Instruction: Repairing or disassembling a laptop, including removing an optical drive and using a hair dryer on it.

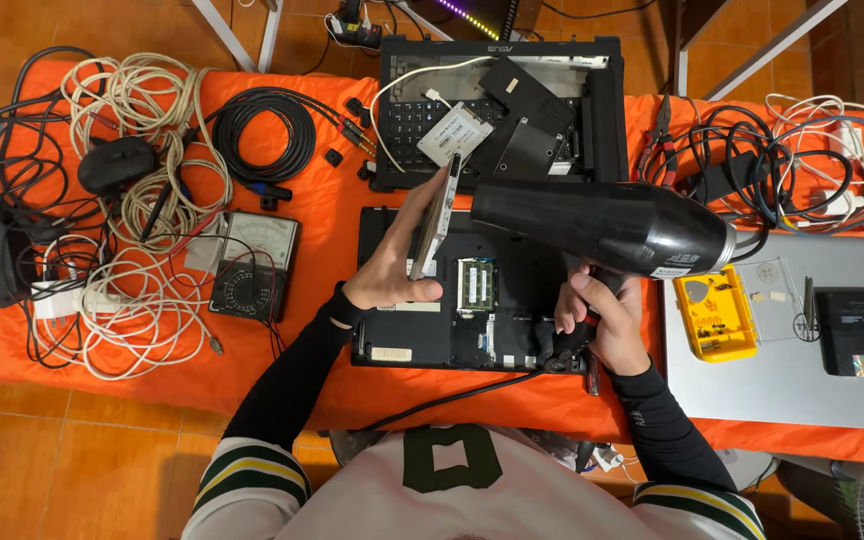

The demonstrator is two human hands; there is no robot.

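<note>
Gripping a slim silver drive [439, 215] on edge, the left hand [397, 262] sits just left of the frame's centre, fingers wrapped along the drive's lower side and thumb across its face, so the piece stands tilted above the opened black laptop base [472, 300]; the right hand [602, 315], right of centre, is closed firmly around the handle of a black hair dryer [602, 225], whose barrel lies level across the middle of the frame with its nozzle end just beside the drive's upper edge; the dryer's black cord [452, 397] runs down and left over the orange tablecloth [322, 215] toward the lower centre. Above the hands, at the top centre, a second dismantled laptop [592, 110] holds loose flat drives and a white cable; to the left lie a coiled black cable [264, 135], a heap of white cables [142, 200], a black mouse [117, 163] and an analogue meter [254, 265]; at the right a yellow parts tray [717, 318] rests on a grey laptop lid [802, 380], near a small black box [858, 332], with pliers [660, 138] and tangled leads in the upper right.
</note>
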